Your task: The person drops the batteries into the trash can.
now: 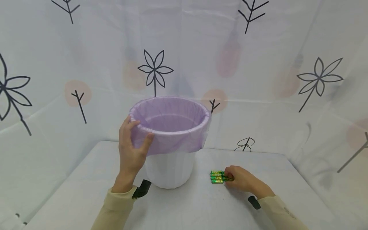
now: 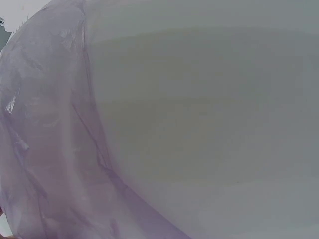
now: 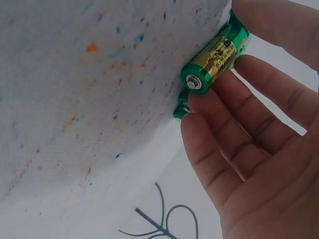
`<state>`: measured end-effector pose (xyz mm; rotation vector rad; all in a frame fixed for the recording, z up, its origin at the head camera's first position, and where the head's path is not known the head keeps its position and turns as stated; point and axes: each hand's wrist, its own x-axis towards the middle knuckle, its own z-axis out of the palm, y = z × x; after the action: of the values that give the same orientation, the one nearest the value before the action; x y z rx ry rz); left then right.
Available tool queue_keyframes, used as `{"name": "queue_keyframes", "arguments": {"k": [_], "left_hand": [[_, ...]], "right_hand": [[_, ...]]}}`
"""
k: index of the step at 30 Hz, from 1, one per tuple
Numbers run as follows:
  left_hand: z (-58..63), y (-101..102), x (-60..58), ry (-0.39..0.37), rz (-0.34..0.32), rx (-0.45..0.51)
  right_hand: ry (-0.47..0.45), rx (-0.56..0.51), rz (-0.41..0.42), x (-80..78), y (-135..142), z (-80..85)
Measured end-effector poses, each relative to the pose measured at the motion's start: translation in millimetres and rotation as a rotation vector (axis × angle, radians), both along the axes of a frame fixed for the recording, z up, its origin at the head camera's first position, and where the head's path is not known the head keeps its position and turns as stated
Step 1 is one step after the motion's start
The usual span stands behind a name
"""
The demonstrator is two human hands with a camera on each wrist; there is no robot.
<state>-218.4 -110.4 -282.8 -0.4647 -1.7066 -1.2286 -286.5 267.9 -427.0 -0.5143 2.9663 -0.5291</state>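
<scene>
A white trash bin stands on the table, lined with a purple trash bag folded down over its rim. My left hand grips the bin's near left rim through the bag, thumb on the outside. Filling the left wrist view are the bag and the bin's pale wall. To the right of the bin, several green-and-gold batteries lie side by side. My right hand pinches their right end. In the right wrist view, thumb and fingertips surround a battery close against the tabletop.
The white table has its back edge behind the bin. A white curtain with plant drawings hangs behind and at both sides. Dark straps show at both wrists, below light sleeves.
</scene>
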Motion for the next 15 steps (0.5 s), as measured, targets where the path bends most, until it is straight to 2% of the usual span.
{"name": "queue_keyframes", "arguments": {"k": [6, 15], "left_hand": [[0.2, 0.0, 0.1, 0.001, 0.0, -0.003], [-0.9, -0.1, -0.7, 0.003, 0.001, 0.0]], "right_hand": [[-0.011, -0.006, 0.032, -0.8, 0.0, -3.8], [-0.097, -0.071, 0.007, -0.5, -3.1, -2.6]]}}
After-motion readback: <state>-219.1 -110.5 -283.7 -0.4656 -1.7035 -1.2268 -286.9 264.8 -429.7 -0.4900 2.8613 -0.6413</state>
